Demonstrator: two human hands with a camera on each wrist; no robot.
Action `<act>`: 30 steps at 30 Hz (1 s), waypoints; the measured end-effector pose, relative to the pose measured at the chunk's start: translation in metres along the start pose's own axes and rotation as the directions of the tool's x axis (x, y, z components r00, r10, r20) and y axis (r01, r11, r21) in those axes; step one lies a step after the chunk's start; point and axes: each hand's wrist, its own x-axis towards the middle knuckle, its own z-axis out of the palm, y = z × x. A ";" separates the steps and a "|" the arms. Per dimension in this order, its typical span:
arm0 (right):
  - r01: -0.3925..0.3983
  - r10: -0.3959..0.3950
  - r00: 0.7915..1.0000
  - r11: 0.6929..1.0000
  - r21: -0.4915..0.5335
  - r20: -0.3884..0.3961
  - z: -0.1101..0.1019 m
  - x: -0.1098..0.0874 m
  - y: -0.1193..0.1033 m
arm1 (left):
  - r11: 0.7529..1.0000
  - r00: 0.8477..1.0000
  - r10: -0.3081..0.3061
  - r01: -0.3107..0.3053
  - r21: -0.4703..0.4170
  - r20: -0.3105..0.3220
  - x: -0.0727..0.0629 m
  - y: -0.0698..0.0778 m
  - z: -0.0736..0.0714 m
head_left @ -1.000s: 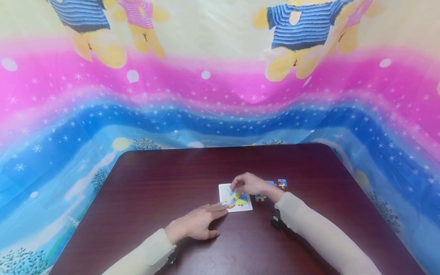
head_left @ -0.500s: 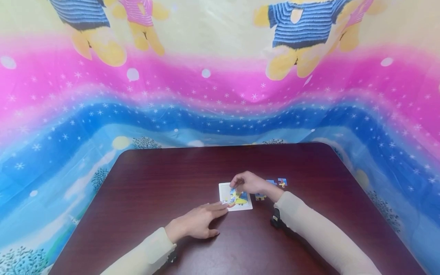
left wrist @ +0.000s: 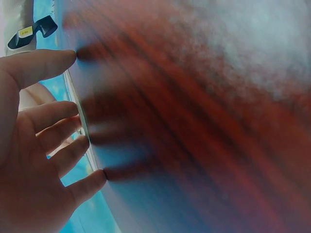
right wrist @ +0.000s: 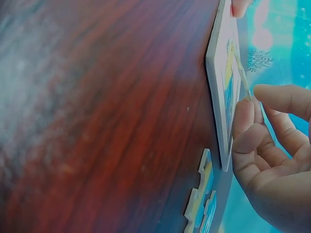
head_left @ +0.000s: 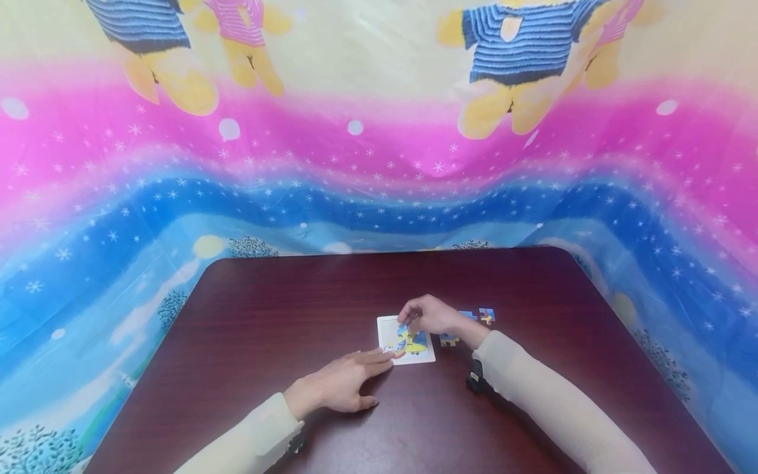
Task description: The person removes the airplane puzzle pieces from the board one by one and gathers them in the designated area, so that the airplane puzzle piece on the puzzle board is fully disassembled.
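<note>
A white-bordered jigsaw board [head_left: 387, 328] lies on the table, with part of a yellow and blue picture on it. My right hand [head_left: 431, 317] is over its upper right part. Thumb and fingers pinch a small jigsaw piece [right wrist: 244, 77], held tilted with its lower edge at the picture in the right wrist view; whether it is seated I cannot tell. My left hand [head_left: 342, 383] lies palm down, fingers extended, fingertips at the board's lower left edge. The left wrist view shows its fingers [left wrist: 56, 116] spread and fairly straight.
Several loose jigsaw pieces lie right of the board, among them a blue one with red and yellow [head_left: 487, 316] and a yellow-edged one [head_left: 450, 342]; my right wrist partly covers the group. A patterned curtain [head_left: 355, 171] hangs behind the dark wooden table [head_left: 284, 309].
The pinched piece has shifted slightly at the picture as my right fingers make small movements. My left hand stays in the same place.
</note>
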 end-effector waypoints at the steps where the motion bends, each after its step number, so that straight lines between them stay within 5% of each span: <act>1: -0.004 0.004 1.000 1.000 0.000 -0.002 0.000 0.000 0.000 | 1.000 1.000 0.001 -0.001 -0.001 0.000 0.000 0.000 0.000; 30: -0.047 0.047 0.999 0.997 0.057 -0.010 -0.003 0.001 0.002 | 1.000 1.000 0.023 -0.023 0.003 -0.014 -0.001 -0.002 0.000</act>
